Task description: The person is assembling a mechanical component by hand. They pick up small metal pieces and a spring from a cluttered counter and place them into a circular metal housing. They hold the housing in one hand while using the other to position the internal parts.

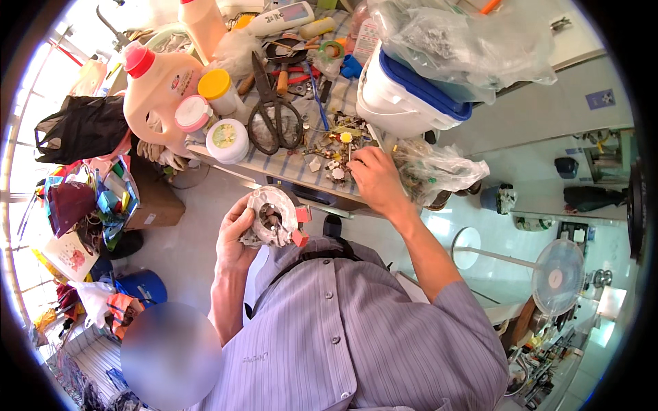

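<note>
1. Clasping a dirty white, ring-shaped part point(283, 235) with a dark hollow middle in the left grip point(235, 231), thumb at its left side.
2. Showing two small red blocks point(301, 214) on the ring's right side.
3. Holding the ring in front of the purple-grey striped shirt point(301, 301), apart from the cloth-covered table point(274, 162).
4. Reaching over the table with the right grip point(375, 179), fingertips down at a loose pile of small metal and plastic pieces point(327, 145).
5. Cannot tell the right grip as apart or together, nor as pinching anything.
6. Near those fingertips, noting a yellow toothed wheel point(346, 137) and a whitish toothed piece point(338, 174).
7. Left of the pile, noting large dark metal scissors point(271, 103), then a round white tub point(227, 142) with a speckled top.
8. Beyond the right grip, noting a white plastic bucket point(394, 96) with a blue lid, and a crumpled transparent bag point(439, 164) just beside the wrist.
</note>
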A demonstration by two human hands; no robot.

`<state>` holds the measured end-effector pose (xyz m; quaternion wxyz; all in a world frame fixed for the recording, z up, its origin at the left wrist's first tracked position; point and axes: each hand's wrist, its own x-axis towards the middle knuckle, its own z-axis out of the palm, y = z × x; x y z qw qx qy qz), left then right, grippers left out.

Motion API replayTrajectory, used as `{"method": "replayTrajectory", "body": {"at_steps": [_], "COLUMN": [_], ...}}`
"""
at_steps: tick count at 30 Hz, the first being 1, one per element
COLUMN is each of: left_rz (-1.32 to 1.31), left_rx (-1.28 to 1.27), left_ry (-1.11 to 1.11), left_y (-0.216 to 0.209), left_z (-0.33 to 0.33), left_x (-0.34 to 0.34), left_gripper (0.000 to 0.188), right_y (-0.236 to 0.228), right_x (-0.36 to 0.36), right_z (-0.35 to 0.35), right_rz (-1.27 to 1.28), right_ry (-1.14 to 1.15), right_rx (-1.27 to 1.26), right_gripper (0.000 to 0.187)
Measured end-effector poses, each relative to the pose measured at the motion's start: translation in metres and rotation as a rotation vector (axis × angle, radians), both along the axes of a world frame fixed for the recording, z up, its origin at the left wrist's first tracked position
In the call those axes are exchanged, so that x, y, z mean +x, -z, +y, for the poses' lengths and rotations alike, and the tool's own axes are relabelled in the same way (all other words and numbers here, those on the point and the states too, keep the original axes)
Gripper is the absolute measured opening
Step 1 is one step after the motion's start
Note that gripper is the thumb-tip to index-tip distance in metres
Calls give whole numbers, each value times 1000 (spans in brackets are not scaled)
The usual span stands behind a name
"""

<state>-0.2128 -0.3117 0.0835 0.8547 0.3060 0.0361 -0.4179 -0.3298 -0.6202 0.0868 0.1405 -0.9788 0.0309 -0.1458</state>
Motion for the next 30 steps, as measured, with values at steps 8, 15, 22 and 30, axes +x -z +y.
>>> {"method": "replayTrajectory", "body": {"at_steps": [8,15,22,30], "left_rz": [-2,-38,-54,-31], "left_rx": [62,109,136,112], "left_ry": [35,61,29,38], "left_y": [9,4,-3,1], "left_z": [-10,-19,-21,-27], "left_x": [0,-5,-11,-6], "left_gripper": [43,42,44,41], "right_y": [-12,9,1,-53], "right_x": [-15,37,60,-15], "right_z": [-3,17,4,-22], "right_rz": [-123,-134,-66,-305], "right_ry": [91,88,12,178], "right_rx": [27,23,136,1920], "right_gripper": [18,19,14,14]}}
